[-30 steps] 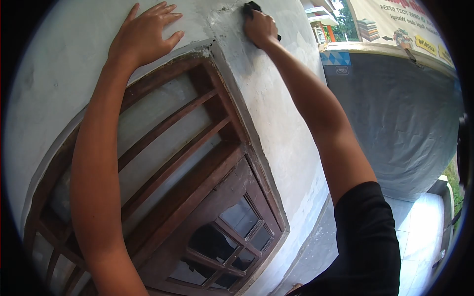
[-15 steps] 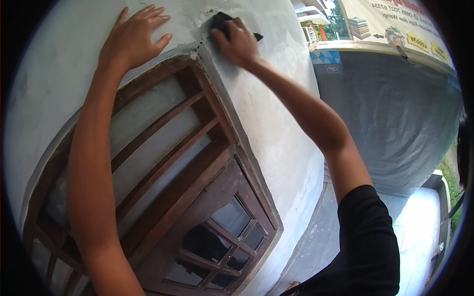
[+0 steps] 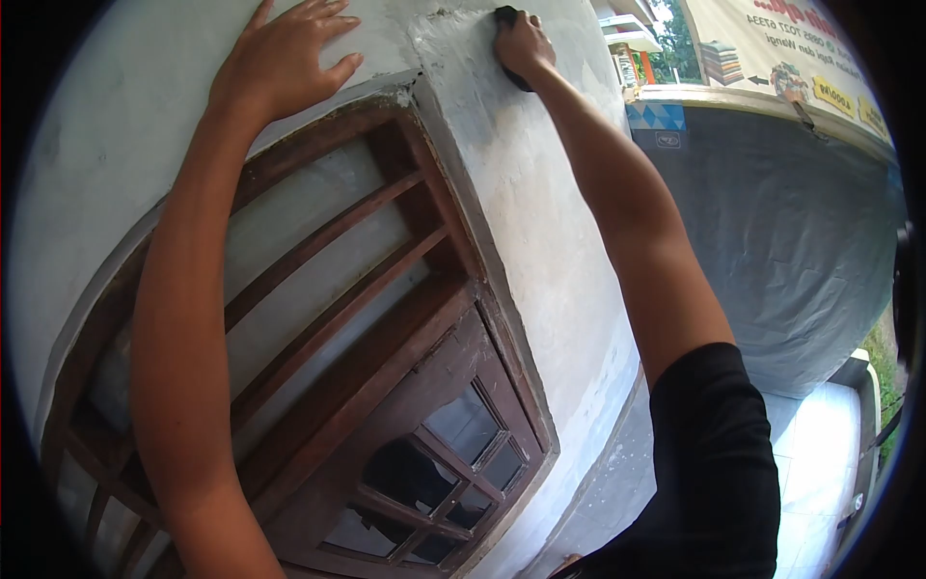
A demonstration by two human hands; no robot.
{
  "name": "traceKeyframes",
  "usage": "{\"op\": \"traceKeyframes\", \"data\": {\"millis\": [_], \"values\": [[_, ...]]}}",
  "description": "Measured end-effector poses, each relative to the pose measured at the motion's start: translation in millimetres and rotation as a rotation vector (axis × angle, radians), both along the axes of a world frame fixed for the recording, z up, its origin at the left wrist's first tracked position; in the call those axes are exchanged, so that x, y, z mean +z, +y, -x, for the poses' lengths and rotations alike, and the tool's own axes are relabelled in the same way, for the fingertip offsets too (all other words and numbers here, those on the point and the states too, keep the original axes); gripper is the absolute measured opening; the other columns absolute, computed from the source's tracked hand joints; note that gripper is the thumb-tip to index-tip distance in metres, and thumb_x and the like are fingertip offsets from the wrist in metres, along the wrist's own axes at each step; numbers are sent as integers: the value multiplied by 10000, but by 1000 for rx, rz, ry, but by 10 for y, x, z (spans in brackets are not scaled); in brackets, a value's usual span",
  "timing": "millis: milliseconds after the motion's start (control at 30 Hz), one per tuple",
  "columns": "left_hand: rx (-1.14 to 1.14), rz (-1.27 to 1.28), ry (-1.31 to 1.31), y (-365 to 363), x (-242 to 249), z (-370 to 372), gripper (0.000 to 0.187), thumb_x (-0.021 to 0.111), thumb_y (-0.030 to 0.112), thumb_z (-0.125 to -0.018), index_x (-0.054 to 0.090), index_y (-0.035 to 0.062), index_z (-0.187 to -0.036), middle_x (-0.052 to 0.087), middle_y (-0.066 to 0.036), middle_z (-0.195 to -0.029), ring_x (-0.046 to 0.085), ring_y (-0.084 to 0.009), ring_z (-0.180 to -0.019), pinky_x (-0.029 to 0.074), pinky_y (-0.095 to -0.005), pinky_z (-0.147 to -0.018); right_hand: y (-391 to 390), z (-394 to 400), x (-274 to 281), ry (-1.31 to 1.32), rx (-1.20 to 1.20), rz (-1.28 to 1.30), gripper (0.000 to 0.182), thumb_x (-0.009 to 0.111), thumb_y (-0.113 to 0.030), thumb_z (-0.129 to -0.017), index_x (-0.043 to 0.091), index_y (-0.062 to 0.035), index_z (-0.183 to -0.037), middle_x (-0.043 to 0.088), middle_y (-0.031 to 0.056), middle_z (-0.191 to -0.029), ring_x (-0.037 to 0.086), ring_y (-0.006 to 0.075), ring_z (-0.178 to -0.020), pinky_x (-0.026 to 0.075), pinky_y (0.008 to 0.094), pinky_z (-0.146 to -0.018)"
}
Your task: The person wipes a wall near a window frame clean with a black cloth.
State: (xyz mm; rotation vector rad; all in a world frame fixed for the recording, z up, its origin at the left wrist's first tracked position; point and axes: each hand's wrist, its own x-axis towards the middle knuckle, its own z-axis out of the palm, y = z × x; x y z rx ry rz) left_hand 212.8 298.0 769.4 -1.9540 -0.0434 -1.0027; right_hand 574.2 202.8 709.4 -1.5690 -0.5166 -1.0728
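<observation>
My left hand (image 3: 282,60) rests on the pale plastered wall (image 3: 116,106), fingers spread, just above the brown wooden door frame (image 3: 328,135). Higher up and to the right, my right hand (image 3: 529,44) presses a thin, dark black pad-like piece (image 3: 506,19) against the wall. Its edges stick out past the fingers at the top and below the palm; the rest is hidden under the hand. A rough, whitish patch of plaster (image 3: 439,34) lies to the left of this hand, close to the corner of the frame.
Below the hands are wooden slats (image 3: 338,217) over a brown door (image 3: 434,386) with small glass panes. On the right hang a grey tarpaulin (image 3: 762,232) and a printed banner (image 3: 820,48). A pale tiled floor (image 3: 820,454) shows at lower right.
My right hand has slid the black piece up and to the right along the wall, away from the frame's corner. The left hand stays spread on the wall; the view has shifted slightly.
</observation>
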Motion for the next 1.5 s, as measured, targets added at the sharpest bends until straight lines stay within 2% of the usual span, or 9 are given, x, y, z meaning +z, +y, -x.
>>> {"op": "traceKeyframes", "data": {"millis": [167, 400, 467, 533, 600, 667, 1033, 1400, 1500], "values": [[-14, -22, -11, 105, 41, -69, 586, 626, 457, -932, 636, 103, -1398, 513, -96, -1562, 380, -246, -1508, 155, -522, -1291, 11, -278, 17, -82, 8, -17, 521, 545, -415, -993, 578, -36, -1349, 585, 231, -1387, 559, 424, -1307, 454, 508, -1084], [80, 15, -17, -96, -48, 4, 588, 623, 455, -937, 626, 104, -1409, 508, -99, -1565, 381, -247, -1508, 156, -525, -1291, 12, 1170, -534, -395, 164, 42, 392, 588, -349, -981, 608, -52, -1236, 634, 204, -1242, 641, 430, -1149, 510, 532, -973], [124, -181, -126, -39, -59, -53, 504, 608, 440, -975, 613, 228, -1432, 500, 12, -1576, 394, -161, -1497, 195, -478, -1293, -5, 1422, -629, -471, 230, 68, 350, 604, -313, -973, 602, -49, -1203, 628, 207, -1229, 635, 445, -1128, 514, 546, -946], [108, -180, -123, 0, -38, -63, 503, 609, 439, -974, 615, 228, -1431, 501, 13, -1575, 395, -161, -1497, 193, -479, -1293, 45, 1310, -566, -466, 172, 55, 348, 596, -303, -976, 595, -49, -1214, 627, 209, -1223, 627, 457, -1135, 513, 552, -946], [101, -170, -117, -35, -64, -15, 503, 609, 438, -972, 616, 228, -1430, 502, 14, -1574, 396, -161, -1496, 191, -480, -1294, 79, 1211, -492, -381, 75, 44, 345, 578, -269, -980, 570, -37, -1235, 619, 215, -1236, 612, 481, -1154, 510, 565, -963], [68, 15, 7, -123, -59, 60, 583, 620, 454, -939, 629, 105, -1406, 510, -99, -1564, 382, -246, -1507, 154, -527, -1291, 62, 1056, -355, -266, 46, 43, 400, 542, -296, -990, 562, -27, -1285, 619, 227, -1292, 616, 484, -1171, 499, 566, -995], [58, -22, -12, -56, -37, 6, 589, 619, 454, -936, 625, 104, -1409, 508, -98, -1566, 383, -240, -1508, 169, -523, -1289, -108, -102, -161, 132, 0, 58, 485, 491, -376, -1023, 538, -81, -1406, 569, 148, -1451, 571, 394, -1315, 465, 504, -1084], [92, 11, -12, -99, -57, 1, 600, 621, 467, -929, 627, 103, -1407, 503, -87, -1572, 377, -232, -1511, 155, -522, -1293, -78, 1256, -482, -593, 185, 161, 293, 577, -266, -1002, 602, -56, -1204, 665, 210, -1188, 646, 449, -1083, 509, 553, -935], [118, -168, -132, -47, -75, -30, 503, 611, 436, -971, 616, 229, -1429, 500, 15, -1575, 393, -159, -1498, 188, -482, -1295, -8, 1103, -407, -578, 58, 94, 300, 567, -254, -994, 600, -64, -1224, 664, 213, -1209, 645, 463, -1086, 514, 557, -937]]}}
